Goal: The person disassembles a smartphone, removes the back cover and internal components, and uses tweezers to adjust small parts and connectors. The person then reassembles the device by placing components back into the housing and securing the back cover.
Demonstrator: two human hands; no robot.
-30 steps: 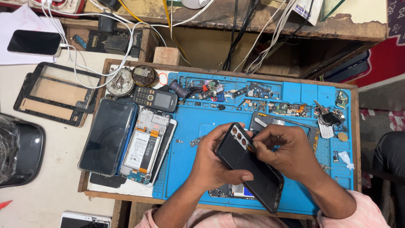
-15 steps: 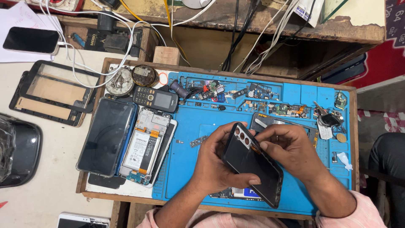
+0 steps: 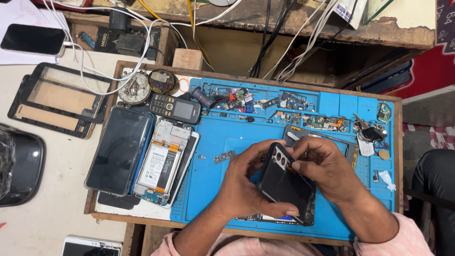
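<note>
Over the near-right part of the blue repair mat point(image 3: 227, 142) on the desk, the left hand point(image 3: 246, 185) gripped a black smartphone point(image 3: 286, 185) rear-up while the right hand's point(image 3: 327, 170) fingers point(image 3: 296, 152) pinched its top edge beside the camera cluster, apparently mid-way through freeing the back cover, which would call for steady, gentle prying.

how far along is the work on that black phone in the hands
Midway, it seems. Done: an opened phone with its battery showing lies to the left, and small parts are spread along the blue mat. In hand: the left hand grips the black phone back-up while the right hand works near its camera corner. Left: whether its back is loose cannot be told.
</note>
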